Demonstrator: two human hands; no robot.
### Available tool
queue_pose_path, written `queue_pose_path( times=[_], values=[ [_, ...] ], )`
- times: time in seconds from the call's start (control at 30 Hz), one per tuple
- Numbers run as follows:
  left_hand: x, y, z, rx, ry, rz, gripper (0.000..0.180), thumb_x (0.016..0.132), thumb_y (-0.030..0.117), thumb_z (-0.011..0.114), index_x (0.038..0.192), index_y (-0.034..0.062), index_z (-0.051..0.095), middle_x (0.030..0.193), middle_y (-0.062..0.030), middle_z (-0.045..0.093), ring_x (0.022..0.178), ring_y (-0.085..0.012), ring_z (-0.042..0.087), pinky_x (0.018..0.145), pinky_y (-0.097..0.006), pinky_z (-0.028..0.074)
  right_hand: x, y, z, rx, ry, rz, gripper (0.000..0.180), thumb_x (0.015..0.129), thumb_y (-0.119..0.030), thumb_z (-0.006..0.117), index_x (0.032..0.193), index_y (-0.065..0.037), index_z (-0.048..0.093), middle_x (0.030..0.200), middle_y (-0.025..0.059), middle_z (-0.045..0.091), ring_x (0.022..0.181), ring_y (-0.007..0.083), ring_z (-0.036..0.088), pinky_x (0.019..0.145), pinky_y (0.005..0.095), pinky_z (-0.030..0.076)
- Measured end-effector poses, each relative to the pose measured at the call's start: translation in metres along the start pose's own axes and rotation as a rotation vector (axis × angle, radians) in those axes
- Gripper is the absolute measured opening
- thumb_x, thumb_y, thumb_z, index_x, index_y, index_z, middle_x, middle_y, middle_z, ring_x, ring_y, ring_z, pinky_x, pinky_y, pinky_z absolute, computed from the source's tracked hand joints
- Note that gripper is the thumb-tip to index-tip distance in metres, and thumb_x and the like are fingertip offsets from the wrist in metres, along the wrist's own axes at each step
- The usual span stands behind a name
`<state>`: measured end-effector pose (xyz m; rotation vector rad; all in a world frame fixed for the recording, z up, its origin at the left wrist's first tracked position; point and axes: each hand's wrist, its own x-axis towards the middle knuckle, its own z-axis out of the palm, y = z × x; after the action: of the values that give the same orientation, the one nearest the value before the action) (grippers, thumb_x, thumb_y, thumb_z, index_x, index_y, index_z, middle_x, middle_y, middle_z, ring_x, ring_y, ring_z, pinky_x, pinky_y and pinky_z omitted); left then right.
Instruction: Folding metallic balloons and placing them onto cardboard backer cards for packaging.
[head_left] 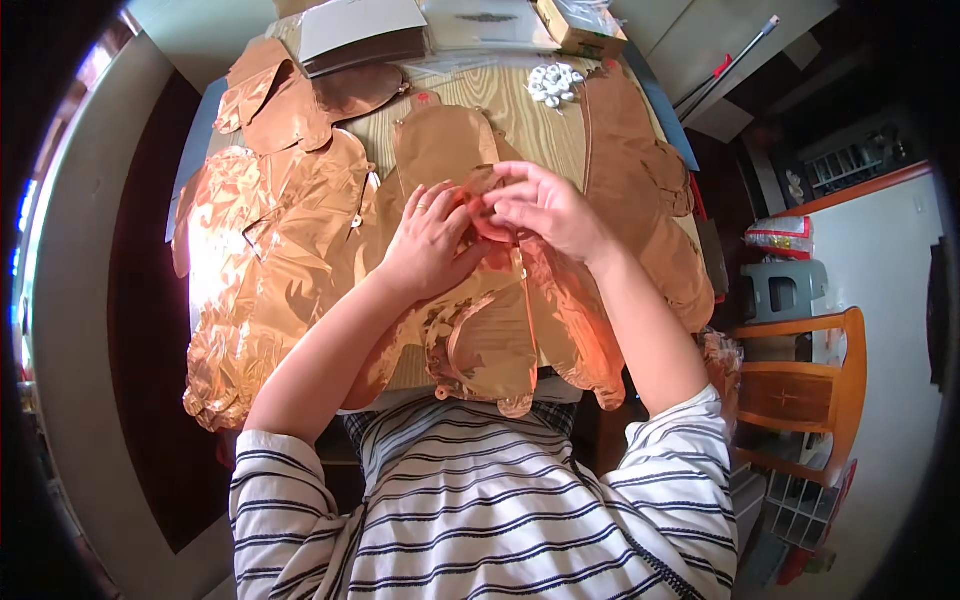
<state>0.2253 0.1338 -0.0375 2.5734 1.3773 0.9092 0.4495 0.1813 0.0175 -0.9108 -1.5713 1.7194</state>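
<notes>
Both my left hand (432, 245) and right hand (545, 212) are closed in a pinching grip on one flat copper foil balloon (487, 195), held just above the counter (520, 110). It looks featherlight, crinkly and slippery, easily torn; best held by its edge.

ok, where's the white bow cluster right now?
Head view: the white bow cluster lies on the wooden table at its far edge, right of centre, beyond both hands, between the rose-gold foil balloons and the boxes.
</notes>
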Motion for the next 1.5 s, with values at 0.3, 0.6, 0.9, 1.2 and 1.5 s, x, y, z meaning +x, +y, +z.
queue_pose_path(
  times=[0.3,0.6,0.9,1.2,1.5],
  values=[
    [0.001,-0.001,-0.001,0.016,0.008,0.027,0.051,0.086,0.034,0.076,0.123,0.0027,0.061,0.13,-0.0187,0.057,0.132,-0.0397,0.05,0.115,-0.053,0.036,0.002,0.045,-0.021,-1.174,0.211,-0.589,0.039,0.092,-0.019,0.07,0.127,-0.002,0.069,0.138,0.0145,0.064,0.127,0.0374,0.059,0.109,0.043,0.046],
    [-0.001,-0.003,-0.012,-0.205,0.084,-0.099,0.039,0.09,0.023,0.071,0.123,0.0024,0.062,0.133,-0.019,0.058,0.125,-0.0387,0.056,0.108,-0.05,0.044,0.0,0.05,-0.018,-1.39,0.048,-0.467,0.057,0.1,-0.033,0.059,0.147,-0.002,0.05,0.158,0.0146,0.044,0.146,0.037,0.037,0.122,0.0457,0.029],
    [-0.072,-0.005,-0.073,-0.064,-0.071,-0.175,0.05,0.093,0.024,0.067,0.135,0.0012,0.055,0.141,-0.023,0.052,0.138,-0.0428,0.044,0.118,-0.051,0.032,-0.009,0.049,-0.029,-1.344,0.069,-0.415,0.059,0.101,-0.038,0.059,0.147,-0.003,0.05,0.158,0.0156,0.044,0.146,0.0408,0.036,0.121,0.0482,0.028],
    [-0.094,0.017,-0.068,-0.087,-0.122,-0.29,0.056,0.099,0.036,0.059,0.142,0.0015,0.05,0.151,-0.0252,0.044,0.146,-0.0433,0.035,0.122,-0.054,0.023,-0.023,0.045,-0.018,-1.393,0.027,-0.405,0.059,0.101,-0.037,0.059,0.149,-0.005,0.048,0.159,0.0138,0.043,0.147,0.0378,0.037,0.121,0.0481,0.028],
    [-0.088,0.014,-0.077,-0.064,-0.113,-0.225,0.049,0.098,0.032,0.059,0.136,0.0021,0.055,0.144,-0.023,0.052,0.141,-0.0431,0.041,0.118,-0.053,0.03,-0.026,0.046,-0.015,-1.393,0.034,-0.384,0.059,0.102,-0.037,0.058,0.15,-0.004,0.047,0.159,0.0151,0.042,0.148,0.037,0.036,0.121,0.0483,0.027]
  ],
)
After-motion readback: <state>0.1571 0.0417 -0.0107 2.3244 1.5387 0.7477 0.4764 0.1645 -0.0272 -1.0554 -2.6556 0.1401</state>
